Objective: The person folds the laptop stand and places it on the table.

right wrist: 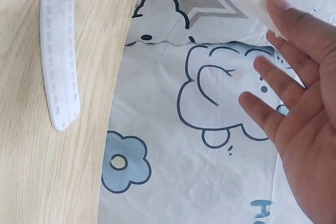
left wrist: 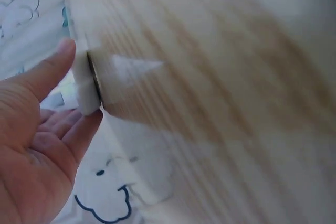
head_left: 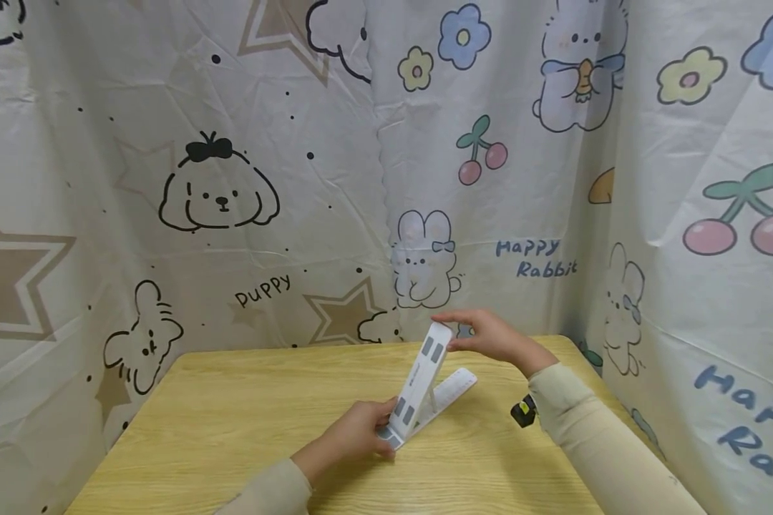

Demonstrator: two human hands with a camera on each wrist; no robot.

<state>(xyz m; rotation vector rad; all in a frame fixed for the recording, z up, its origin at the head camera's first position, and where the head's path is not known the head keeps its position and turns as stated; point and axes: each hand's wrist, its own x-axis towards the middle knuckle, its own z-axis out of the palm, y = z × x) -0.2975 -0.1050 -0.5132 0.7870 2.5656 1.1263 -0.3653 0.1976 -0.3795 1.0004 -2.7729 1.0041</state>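
Note:
A white folding laptop stand [head_left: 419, 383] with grey pads is unfolded into a V above the table, its upper arm tilted up and its lower arm [right wrist: 60, 56] lying low. My left hand [head_left: 356, 430] pinches the joined front end between thumb and fingers; in the left wrist view that white end [left wrist: 86, 85] sits between them. With thumb and index finger, my right hand [head_left: 492, 340] pinches the raised tip of the upper arm. The right wrist view shows that hand's other fingers [right wrist: 262, 114] spread loosely. A thin strut links the two arms.
The stand is over a yellow wood-grain table [head_left: 232, 408]. A small black and yellow object [head_left: 524, 412] appears beside the right cuff. Printed curtains [head_left: 335, 214] with puppies, rabbits and flowers hang behind the table and along both sides.

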